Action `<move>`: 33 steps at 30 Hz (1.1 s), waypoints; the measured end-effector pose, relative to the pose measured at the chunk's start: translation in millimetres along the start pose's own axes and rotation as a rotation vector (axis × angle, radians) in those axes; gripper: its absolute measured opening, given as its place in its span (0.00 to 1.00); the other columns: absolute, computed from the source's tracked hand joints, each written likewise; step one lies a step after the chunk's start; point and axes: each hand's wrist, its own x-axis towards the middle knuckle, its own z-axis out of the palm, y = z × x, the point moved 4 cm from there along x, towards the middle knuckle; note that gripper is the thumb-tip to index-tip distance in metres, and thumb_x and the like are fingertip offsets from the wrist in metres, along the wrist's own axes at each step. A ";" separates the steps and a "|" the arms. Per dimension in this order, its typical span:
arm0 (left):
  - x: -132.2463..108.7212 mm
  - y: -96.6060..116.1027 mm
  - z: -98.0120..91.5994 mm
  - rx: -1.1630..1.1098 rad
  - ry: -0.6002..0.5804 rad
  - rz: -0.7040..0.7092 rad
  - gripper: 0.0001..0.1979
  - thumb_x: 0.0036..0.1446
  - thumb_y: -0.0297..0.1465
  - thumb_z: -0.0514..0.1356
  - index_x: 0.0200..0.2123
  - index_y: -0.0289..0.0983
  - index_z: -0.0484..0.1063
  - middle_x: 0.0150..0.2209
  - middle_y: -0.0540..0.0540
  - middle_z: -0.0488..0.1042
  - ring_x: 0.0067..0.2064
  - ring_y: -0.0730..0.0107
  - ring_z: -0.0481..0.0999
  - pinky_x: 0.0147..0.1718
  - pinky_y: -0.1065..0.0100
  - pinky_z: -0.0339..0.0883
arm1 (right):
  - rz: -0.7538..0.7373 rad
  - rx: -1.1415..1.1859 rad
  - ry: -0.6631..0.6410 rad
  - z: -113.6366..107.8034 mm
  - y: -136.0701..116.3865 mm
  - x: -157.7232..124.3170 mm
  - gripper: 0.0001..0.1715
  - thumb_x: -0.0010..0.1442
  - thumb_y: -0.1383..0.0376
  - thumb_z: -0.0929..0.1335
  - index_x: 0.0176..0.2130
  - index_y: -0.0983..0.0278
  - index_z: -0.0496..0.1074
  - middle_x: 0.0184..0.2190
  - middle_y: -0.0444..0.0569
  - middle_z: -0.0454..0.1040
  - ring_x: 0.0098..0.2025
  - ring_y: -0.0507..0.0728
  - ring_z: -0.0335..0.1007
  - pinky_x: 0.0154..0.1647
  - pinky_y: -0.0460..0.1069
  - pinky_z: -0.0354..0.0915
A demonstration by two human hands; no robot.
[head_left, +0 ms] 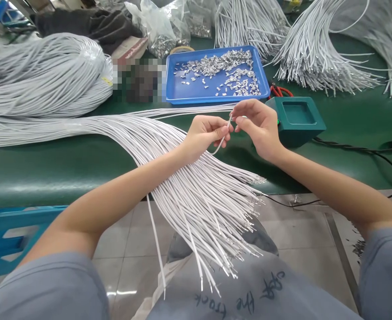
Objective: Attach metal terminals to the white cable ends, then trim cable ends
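Just on the near side of the blue tray [189,92], the left hand [200,135] pinches a white wire [219,145] near its tip, best kept steady there, while the right hand [262,126] curls beside that tip, its grip unclear, and should avoid bending it.

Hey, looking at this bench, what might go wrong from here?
The white wire bundle hangs over the front of the green table, so it might slide off. The blue tray sits near the right hand, so a bump could scatter its loose metal pieces.
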 end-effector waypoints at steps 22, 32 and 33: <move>-0.3 -1.3 2.2 0.213 -0.006 0.227 0.20 0.45 0.45 0.72 0.25 0.33 0.74 0.22 0.50 0.74 0.22 0.79 0.70 0.21 0.75 0.65 | 0.231 0.356 -0.077 4.8 7.7 -1.1 0.24 0.46 0.60 0.78 0.29 0.58 0.60 0.26 0.37 0.70 0.33 0.50 0.72 0.36 0.50 0.74; 2.1 -2.5 3.2 0.101 -0.028 0.143 0.21 0.46 0.47 0.71 0.27 0.32 0.77 0.25 0.46 0.77 0.27 0.75 0.75 0.25 0.74 0.67 | 0.249 0.325 -0.113 5.1 10.4 -1.4 0.17 0.53 0.58 0.74 0.33 0.58 0.62 0.31 0.40 0.69 0.31 0.50 0.69 0.32 0.50 0.73; 2.2 -2.9 3.1 0.088 -0.032 0.132 0.22 0.46 0.48 0.70 0.28 0.32 0.77 0.25 0.46 0.77 0.28 0.75 0.75 0.26 0.74 0.67 | 0.217 0.274 -0.098 3.9 10.6 -1.3 0.15 0.54 0.58 0.73 0.33 0.58 0.62 0.31 0.40 0.69 0.32 0.50 0.70 0.32 0.50 0.74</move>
